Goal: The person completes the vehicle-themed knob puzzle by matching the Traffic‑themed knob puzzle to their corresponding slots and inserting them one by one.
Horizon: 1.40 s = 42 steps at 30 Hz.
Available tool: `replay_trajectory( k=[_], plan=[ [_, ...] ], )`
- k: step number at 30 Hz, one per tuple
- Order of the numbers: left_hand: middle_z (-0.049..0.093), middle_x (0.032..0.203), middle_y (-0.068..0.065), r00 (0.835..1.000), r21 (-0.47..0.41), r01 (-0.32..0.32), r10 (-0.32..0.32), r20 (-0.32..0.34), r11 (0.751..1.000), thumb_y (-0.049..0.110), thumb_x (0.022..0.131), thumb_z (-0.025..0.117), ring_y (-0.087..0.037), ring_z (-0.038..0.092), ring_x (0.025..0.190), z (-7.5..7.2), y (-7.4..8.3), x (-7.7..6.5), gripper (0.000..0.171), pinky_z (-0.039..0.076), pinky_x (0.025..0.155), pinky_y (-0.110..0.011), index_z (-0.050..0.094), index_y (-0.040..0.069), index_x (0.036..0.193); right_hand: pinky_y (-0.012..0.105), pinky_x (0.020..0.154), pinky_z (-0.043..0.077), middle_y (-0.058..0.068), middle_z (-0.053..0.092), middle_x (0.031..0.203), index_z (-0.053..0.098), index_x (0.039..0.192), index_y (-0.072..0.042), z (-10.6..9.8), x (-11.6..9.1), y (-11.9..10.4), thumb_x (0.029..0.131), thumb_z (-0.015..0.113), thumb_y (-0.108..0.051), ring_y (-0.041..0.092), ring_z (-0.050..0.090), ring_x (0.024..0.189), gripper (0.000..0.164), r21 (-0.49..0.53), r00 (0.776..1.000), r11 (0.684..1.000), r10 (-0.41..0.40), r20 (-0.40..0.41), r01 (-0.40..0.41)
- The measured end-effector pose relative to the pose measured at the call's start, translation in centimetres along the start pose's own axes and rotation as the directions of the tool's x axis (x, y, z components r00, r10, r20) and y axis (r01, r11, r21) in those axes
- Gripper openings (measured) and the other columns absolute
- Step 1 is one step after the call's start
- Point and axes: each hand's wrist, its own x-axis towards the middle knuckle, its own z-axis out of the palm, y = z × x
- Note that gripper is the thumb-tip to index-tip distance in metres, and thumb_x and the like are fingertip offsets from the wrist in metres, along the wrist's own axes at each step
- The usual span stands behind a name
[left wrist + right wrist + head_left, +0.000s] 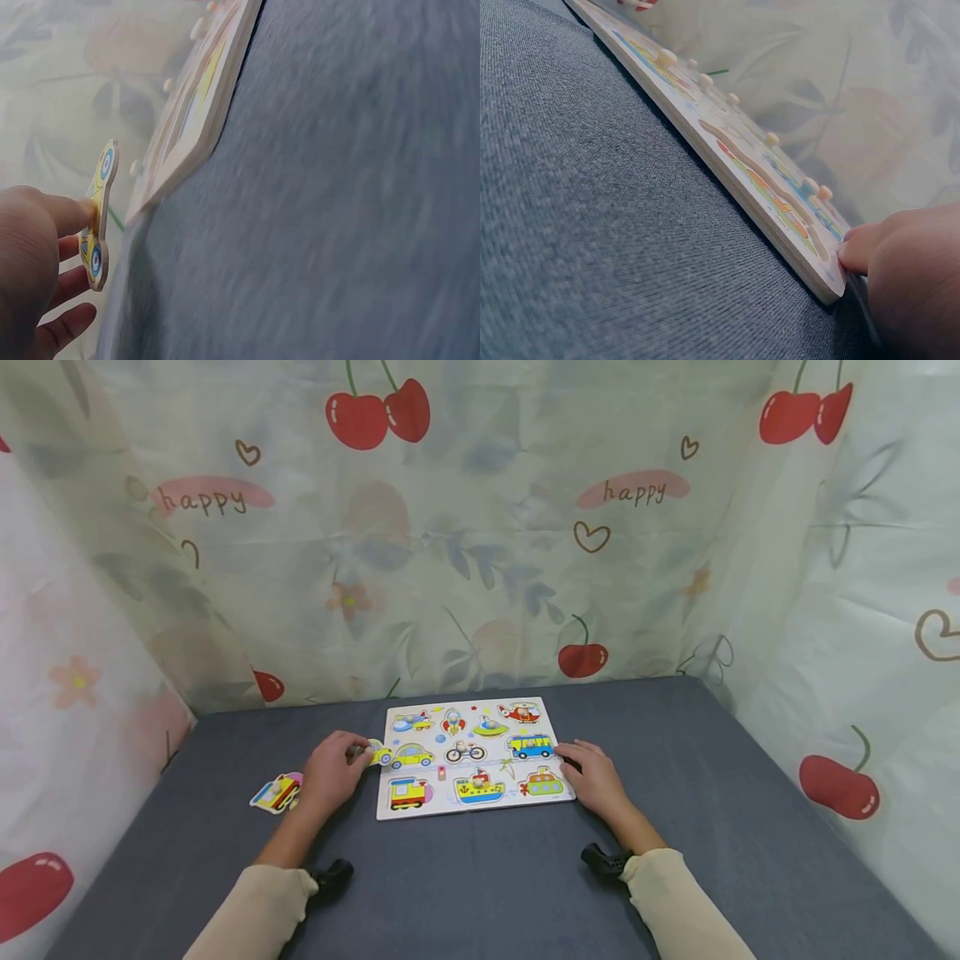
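A wooden peg puzzle board with vehicle pictures lies flat on the table. My left hand pinches a yellow car puzzle piece between thumb and fingers. In the head view the car piece is at the board's left edge, beside the printed car. The left wrist view shows it held on edge, apart from the board. At the board's right side my right hand holds the edge near the bus piece. The right wrist view shows a finger against the board's corner.
A loose train piece lies left of the board, partly hidden by my left forearm. Several knobbed pieces, such as the ship, sit in the board. The dark cloth-covered table backs onto a patterned curtain.
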Motion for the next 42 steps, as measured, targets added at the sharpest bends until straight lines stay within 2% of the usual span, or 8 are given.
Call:
replay_trajectory(
  k=[6, 19, 27, 33, 42],
  plan=[
    [0.061, 0.107, -0.009, 1.000, -0.013, 0.003, -0.002, 0.023, 1.000, 0.021, 0.091, 0.069, -0.024, 0.056, 0.089, 1.0, 1.1, 0.2, 0.020, 0.047, 0.076, -0.043, 0.070, 0.008, 0.107, 0.056, 0.108, 0.029, 0.014, 0.057, 0.134, 0.062, 0.130, -0.005, 0.1, 0.0, 0.0, 0.096, 0.061, -0.013, 0.035, 0.038, 0.135, 0.035, -0.002, 1.000, 1.000, 0.003, 0.003, -0.003],
    [0.061, 0.105, -0.007, 0.998, 0.026, 0.018, -0.020, 0.059, 0.999, 0.024, 0.091, 0.068, -0.024, 0.053, 0.087, 2.6, 2.7, 0.7, 0.020, 0.045, 0.077, -0.042, 0.071, 0.011, 0.105, 0.057, 0.107, 0.030, 0.016, 0.058, 0.133, 0.062, 0.130, -0.004, 0.0, 0.0, 0.0, 0.095, 0.061, -0.012, 0.037, 0.039, 0.134, 0.035, 0.000, 1.000, 1.000, -0.015, -0.011, 0.015],
    [0.063, 0.113, -0.009, 0.994, 0.069, 0.021, -0.028, 0.105, 0.997, 0.026, 0.091, 0.068, -0.029, 0.055, 0.104, 3.1, 3.3, 1.1, 0.022, 0.044, 0.091, -0.049, 0.072, 0.012, 0.108, 0.057, 0.107, 0.030, 0.015, 0.059, 0.132, 0.063, 0.129, -0.004, 0.1, 0.0, 0.1, 0.095, 0.061, -0.012, 0.036, 0.040, 0.134, 0.035, -0.003, 1.000, 1.000, -0.011, -0.012, 0.011],
    [0.064, 0.107, -0.008, 0.995, 0.119, -0.019, 0.007, 0.103, 0.993, 0.025, 0.089, 0.070, -0.027, 0.056, 0.095, 3.3, 3.8, 1.4, 0.021, 0.044, 0.084, -0.046, 0.073, 0.011, 0.105, 0.057, 0.107, 0.030, 0.016, 0.058, 0.133, 0.062, 0.130, -0.004, 0.0, 0.0, 0.0, 0.095, 0.062, -0.012, 0.037, 0.039, 0.134, 0.035, 0.000, 1.000, 1.000, -0.011, -0.013, 0.011],
    [0.065, 0.105, -0.007, 0.992, 0.150, -0.033, 0.014, 0.128, 0.988, 0.025, 0.090, 0.070, -0.026, 0.054, 0.092, 3.6, 4.3, 2.0, 0.020, 0.044, 0.081, -0.044, 0.074, 0.011, 0.104, 0.057, 0.107, 0.029, 0.016, 0.057, 0.134, 0.062, 0.130, -0.004, 0.0, -0.1, 0.0, 0.096, 0.061, -0.013, 0.036, 0.039, 0.134, 0.036, 0.000, 1.000, 1.000, -0.005, -0.006, 0.005]
  ],
)
